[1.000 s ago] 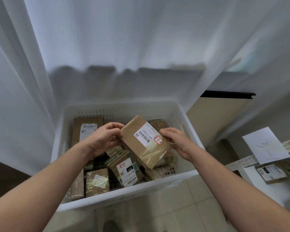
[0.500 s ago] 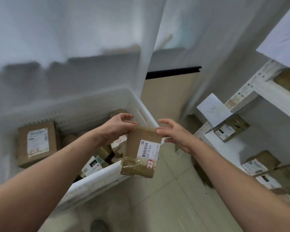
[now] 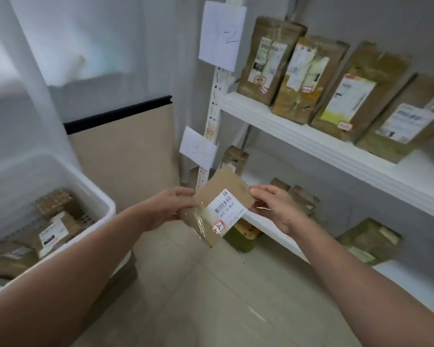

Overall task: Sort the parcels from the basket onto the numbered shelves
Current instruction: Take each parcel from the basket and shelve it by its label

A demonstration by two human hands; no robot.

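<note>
The flat rectangular parcel, wrapped in matte brown kraft paper with a glossy strip of clear tape across its lower end, was held tilted in the air between both hands, above the pale tiled floor, just in front of the lower shelf and well to the right of the basket. The left hand pinched its left edge between thumb and curled fingers; the right hand pinched the upper right corner, thumb on top and fingers tucked behind. Its white shipping label carried a barcode and the printed figures "602 12 812"; below sat a small red-outlined sticker with red handwriting that looked like "3-2-1", though not clearly. The basket was smooth white plastic with perforated walls and held more brown parcels bearing white labels. The white shelving had a punched metal upright and ribbed front edges. On the upper shelf a row of crinkled, taped brown parcels leaned upright, each with a white label and a small red sticker too blurred to read. A paper sign on the upright read "-2" after a faint character; a second paper sign lower down was too faint to read. A beige board with a black top edge stood against the wall.
</note>
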